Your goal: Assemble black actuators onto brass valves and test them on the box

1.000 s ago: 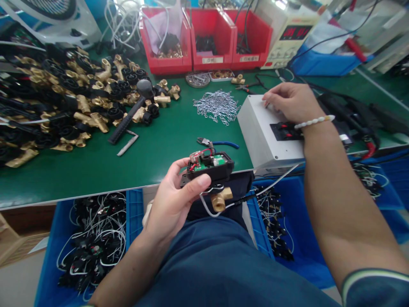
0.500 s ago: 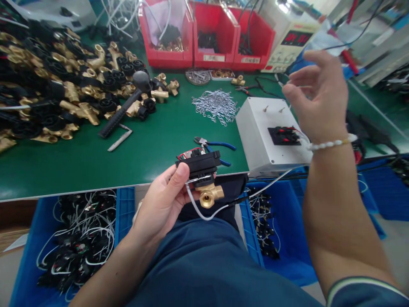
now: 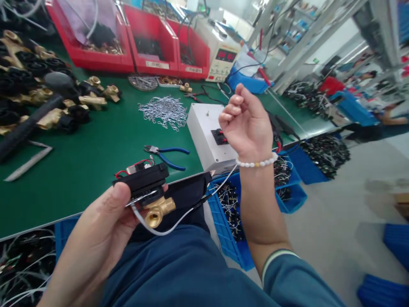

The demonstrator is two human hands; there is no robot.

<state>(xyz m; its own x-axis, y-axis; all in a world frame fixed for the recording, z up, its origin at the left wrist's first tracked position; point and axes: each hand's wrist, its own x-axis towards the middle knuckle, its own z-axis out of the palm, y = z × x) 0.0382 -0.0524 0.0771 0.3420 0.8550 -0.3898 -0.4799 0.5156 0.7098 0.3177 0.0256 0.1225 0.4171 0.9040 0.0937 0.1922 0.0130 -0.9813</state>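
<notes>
In my left hand [image 3: 102,213] is a motorized valve: a black plastic actuator housing [image 3: 143,177] above a brass valve body [image 3: 158,211]. My thumb presses the near side of the housing, with the other fingers partly hidden behind it. Red wires and a small silvery part show on top, and a metal pin lies across the neck. From the valve a white cable [image 3: 172,232] runs towards a white test box [image 3: 204,128]. Raised over the box, my right hand [image 3: 251,123] is loosely curled with its palm visible; I see nothing in it.
Blue-handled cutters [image 3: 171,150] lie behind the valve, with a pile of metal clips [image 3: 164,111] farther back. A mallet [image 3: 35,115] and brass valve bodies [image 3: 92,101] are at left. Red bins [image 3: 153,64] and a power supply [image 3: 217,59] stand behind; blue crates [image 3: 228,238] sit below.
The view has swung to the right. My right hand has turned over, showing its palm, and its fingers have curled. My left hand still holds the valve, now tilted a little.
</notes>
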